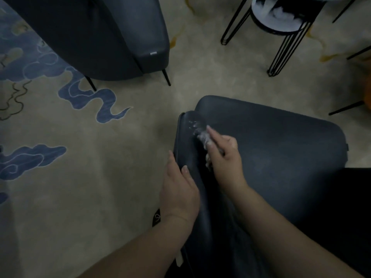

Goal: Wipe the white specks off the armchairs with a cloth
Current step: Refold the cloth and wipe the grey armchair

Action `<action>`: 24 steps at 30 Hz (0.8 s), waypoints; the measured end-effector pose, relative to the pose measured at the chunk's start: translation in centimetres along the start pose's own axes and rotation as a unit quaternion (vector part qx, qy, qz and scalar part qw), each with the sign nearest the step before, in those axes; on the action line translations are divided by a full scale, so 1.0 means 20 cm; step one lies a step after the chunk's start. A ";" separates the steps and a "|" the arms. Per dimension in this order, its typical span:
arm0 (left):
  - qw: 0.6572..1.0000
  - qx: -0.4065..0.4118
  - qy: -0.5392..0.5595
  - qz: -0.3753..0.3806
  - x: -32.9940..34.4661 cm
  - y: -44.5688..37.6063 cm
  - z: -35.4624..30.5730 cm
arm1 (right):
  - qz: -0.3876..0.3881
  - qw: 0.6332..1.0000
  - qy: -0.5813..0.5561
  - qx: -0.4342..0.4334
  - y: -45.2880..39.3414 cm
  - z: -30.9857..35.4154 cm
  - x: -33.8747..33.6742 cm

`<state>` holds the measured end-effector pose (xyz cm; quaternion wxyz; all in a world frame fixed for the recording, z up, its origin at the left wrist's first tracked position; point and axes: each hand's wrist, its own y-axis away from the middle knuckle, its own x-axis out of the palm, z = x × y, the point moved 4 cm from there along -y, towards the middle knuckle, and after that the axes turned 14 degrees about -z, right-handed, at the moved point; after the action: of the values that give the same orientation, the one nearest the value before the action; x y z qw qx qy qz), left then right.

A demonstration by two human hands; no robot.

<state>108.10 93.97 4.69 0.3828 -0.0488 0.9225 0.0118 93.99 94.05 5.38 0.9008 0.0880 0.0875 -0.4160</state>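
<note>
Cloth (pixel 203 138) (bunched in right hand (pixel 224 155)) points toward white specks (pixel 193 125).

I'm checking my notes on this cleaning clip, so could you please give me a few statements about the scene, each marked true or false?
1. The right hand grips the cloth against the near armchair. True.
2. The white specks lie on the carpet. False: they are on the near armchair's arm, just beyond the cloth.
3. The left hand rests on the armchair's outer edge. True.
4. The far armchair lies tipped over. False: it stands on its legs.
5. The left hand holds a second cloth. False: it holds nothing.
</note>
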 end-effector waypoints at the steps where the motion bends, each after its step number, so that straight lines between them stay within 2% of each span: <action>1: 1.000 0.000 0.002 0.001 0.00 0.00 0.01 | -0.025 1.000 -0.002 0.000 -0.07 0.00 0.01; 3: 1.000 0.010 0.006 -0.007 0.00 0.00 -0.01 | -0.034 0.999 0.022 -0.008 -0.18 -0.01 0.07; 6: 1.000 0.012 -0.015 -0.012 0.01 0.00 0.00 | 0.007 0.999 0.038 -0.008 -0.22 -0.02 0.18; 11: 1.000 0.000 -0.014 0.020 0.00 0.00 -0.01 | 0.060 0.989 0.057 -0.120 -0.01 -0.07 0.07; 13: 1.000 -0.005 -0.016 0.020 0.01 0.00 -0.01 | 0.040 0.997 0.028 -0.062 -0.08 -0.06 0.09; 15: 0.999 -0.012 -0.025 0.019 0.01 0.00 -0.02 | -0.011 1.000 0.006 0.014 -0.20 -0.04 0.18; 17: 0.999 -0.015 -0.024 0.017 0.01 0.00 -0.02 | -0.024 0.999 -0.002 0.034 -0.27 -0.01 0.24; 19: 0.999 -0.018 -0.021 0.017 0.01 0.00 -0.01 | 0.009 1.000 0.013 -0.025 -0.23 0.02 0.24; 22: 0.999 -0.021 -0.017 0.021 0.01 0.00 0.00 | 0.086 0.979 0.065 -0.171 -0.01 -0.02 0.10; 23: 0.999 -0.024 -0.015 0.023 0.01 0.00 0.00 | 0.096 0.974 0.072 -0.190 0.04 -0.05 0.06; 24: 0.999 -0.026 -0.014 0.024 0.01 0.00 -0.01 | 0.089 0.978 0.072 -0.174 0.04 -0.08 0.04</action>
<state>107.88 93.88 4.62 0.3939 -0.0365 0.9173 0.0457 95.04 94.37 3.68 0.9272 -0.0330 0.2150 -0.3049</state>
